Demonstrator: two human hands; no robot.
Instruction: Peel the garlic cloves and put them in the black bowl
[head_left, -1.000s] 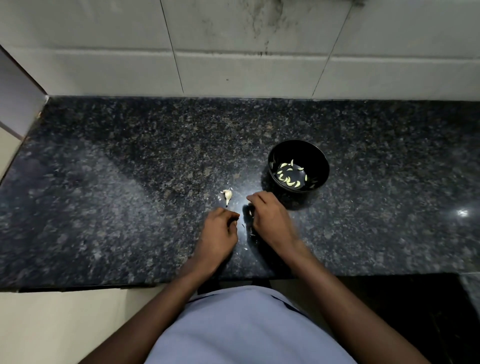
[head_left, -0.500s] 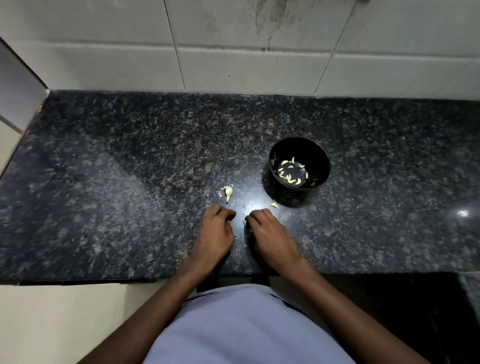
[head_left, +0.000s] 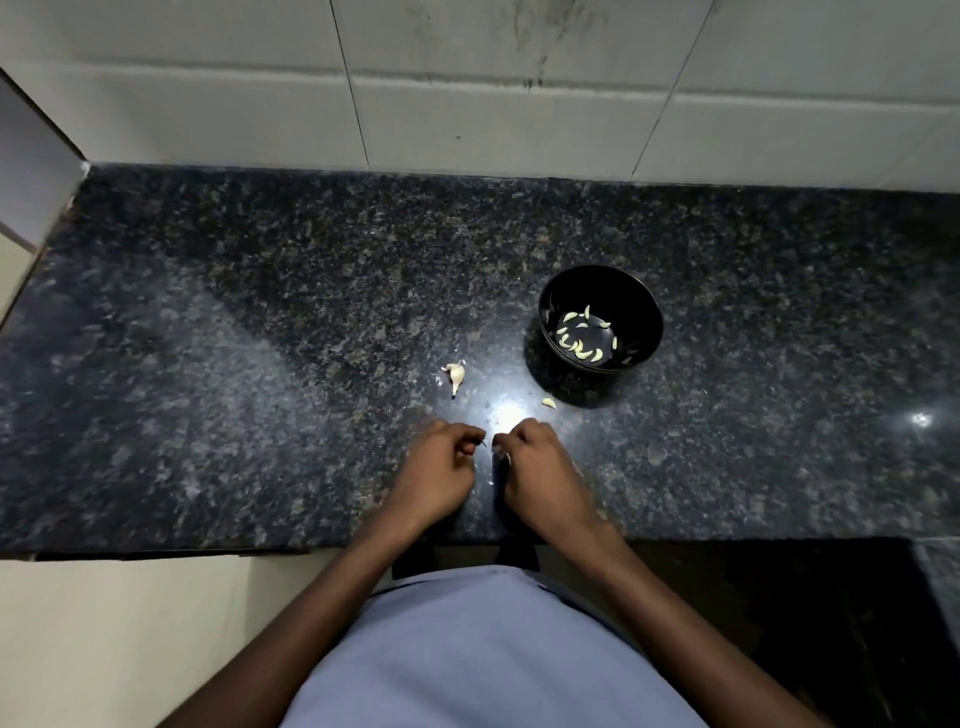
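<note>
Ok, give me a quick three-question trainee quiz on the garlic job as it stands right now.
1. True or false: the black bowl already holds peeled cloves.
2. Multiple choice: the loose pale clove on the counter lies A) inside the bowl, B) just in front of the bowl, nearer the person, C) against the tiled wall.
3. Fill in: the garlic piece with papery skin lies to the ____ of the bowl in the picture.

Key: 1 true. 2 B. 3 left.

Both hands, left hand and right hand, have curled fingers near the counter edge; what they pinch is too small to tell.
</note>
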